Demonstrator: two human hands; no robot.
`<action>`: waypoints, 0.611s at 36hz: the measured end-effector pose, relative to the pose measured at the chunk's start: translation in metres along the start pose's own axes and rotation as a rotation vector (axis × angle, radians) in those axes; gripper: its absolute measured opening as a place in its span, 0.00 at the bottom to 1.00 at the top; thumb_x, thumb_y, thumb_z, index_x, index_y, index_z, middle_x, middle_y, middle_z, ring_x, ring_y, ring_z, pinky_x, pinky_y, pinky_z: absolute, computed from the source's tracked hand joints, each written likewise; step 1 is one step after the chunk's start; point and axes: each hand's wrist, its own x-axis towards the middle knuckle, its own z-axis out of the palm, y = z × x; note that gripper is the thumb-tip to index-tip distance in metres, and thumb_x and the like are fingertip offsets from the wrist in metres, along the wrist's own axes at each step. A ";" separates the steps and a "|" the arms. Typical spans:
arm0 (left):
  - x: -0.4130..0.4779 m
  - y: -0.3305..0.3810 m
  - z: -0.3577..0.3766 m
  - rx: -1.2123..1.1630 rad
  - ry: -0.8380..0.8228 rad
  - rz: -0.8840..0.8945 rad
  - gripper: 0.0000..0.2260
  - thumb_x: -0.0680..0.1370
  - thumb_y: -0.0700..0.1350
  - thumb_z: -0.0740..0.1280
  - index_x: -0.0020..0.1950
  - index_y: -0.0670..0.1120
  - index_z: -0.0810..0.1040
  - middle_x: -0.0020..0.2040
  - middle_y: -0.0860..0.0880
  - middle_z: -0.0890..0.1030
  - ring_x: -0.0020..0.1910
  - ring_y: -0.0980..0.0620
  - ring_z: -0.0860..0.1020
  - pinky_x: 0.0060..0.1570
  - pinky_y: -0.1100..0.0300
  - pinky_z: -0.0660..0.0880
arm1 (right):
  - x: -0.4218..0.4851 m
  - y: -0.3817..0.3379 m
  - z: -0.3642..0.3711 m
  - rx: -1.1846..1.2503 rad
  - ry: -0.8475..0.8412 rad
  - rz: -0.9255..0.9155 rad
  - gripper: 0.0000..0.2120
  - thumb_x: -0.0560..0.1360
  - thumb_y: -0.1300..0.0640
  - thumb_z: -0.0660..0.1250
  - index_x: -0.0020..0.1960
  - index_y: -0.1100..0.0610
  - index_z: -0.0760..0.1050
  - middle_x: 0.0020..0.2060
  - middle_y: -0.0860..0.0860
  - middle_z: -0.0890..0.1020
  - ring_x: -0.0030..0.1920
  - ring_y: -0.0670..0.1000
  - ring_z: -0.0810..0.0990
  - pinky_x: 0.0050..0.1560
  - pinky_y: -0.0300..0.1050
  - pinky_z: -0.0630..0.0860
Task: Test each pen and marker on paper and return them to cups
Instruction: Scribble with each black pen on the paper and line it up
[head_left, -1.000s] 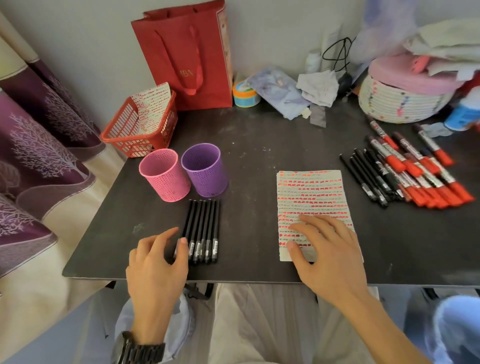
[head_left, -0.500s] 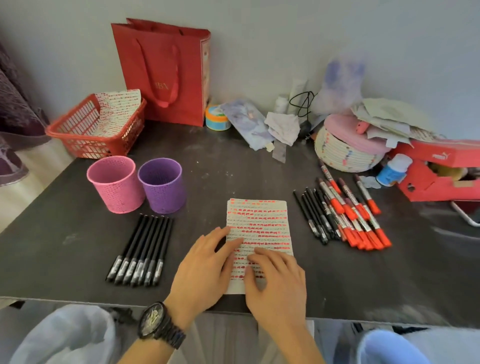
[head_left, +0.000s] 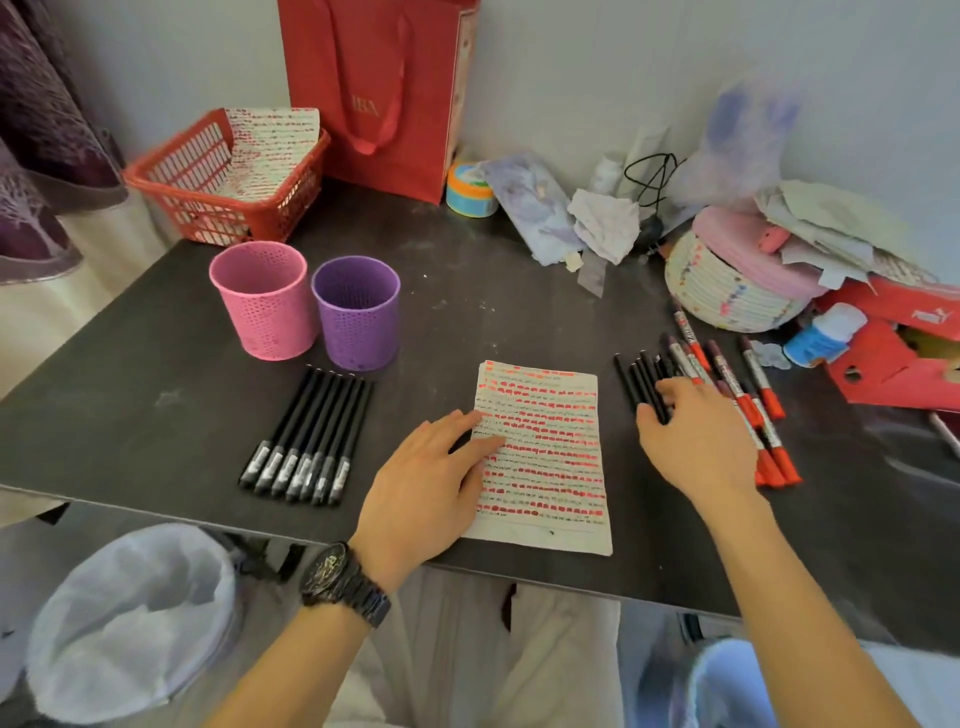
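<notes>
A sheet of paper covered in red and dark marks lies near the table's front edge. My left hand rests flat on its left side, fingers spread. My right hand reaches over the black pens to the right of the paper, fingertips touching them, nothing gripped. Beside those lie several red-capped markers. A second row of black pens lies at the left, in front of a pink cup and a purple cup, both standing upright.
A red basket with marked paper and a red gift bag stand at the back left. A woven basket, a red shoebox and loose clutter fill the back right. A lined bin stands below the table's left front.
My right hand left the paper and moved right onto the black pens. My left hand came from the left pen row to the paper and stayed there. The camera view shifted.
</notes>
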 end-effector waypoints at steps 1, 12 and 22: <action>0.000 0.000 0.000 0.002 -0.010 -0.002 0.17 0.84 0.49 0.60 0.72 0.56 0.76 0.76 0.53 0.70 0.76 0.51 0.66 0.77 0.53 0.59 | 0.004 0.000 0.000 -0.053 -0.022 0.007 0.21 0.79 0.46 0.65 0.69 0.54 0.74 0.64 0.55 0.78 0.65 0.59 0.76 0.60 0.56 0.76; 0.000 0.001 -0.003 0.014 -0.051 -0.025 0.19 0.83 0.51 0.55 0.72 0.57 0.75 0.77 0.54 0.69 0.77 0.52 0.65 0.75 0.54 0.61 | 0.017 -0.010 0.014 -0.275 0.003 -0.016 0.16 0.81 0.47 0.63 0.61 0.58 0.73 0.59 0.58 0.77 0.58 0.61 0.79 0.48 0.54 0.76; 0.000 0.001 -0.004 0.008 -0.044 -0.035 0.18 0.83 0.51 0.56 0.72 0.58 0.75 0.77 0.56 0.68 0.77 0.53 0.64 0.75 0.55 0.61 | 0.031 -0.003 0.018 -0.142 0.085 -0.016 0.13 0.82 0.50 0.60 0.49 0.59 0.75 0.46 0.55 0.81 0.44 0.58 0.81 0.35 0.44 0.68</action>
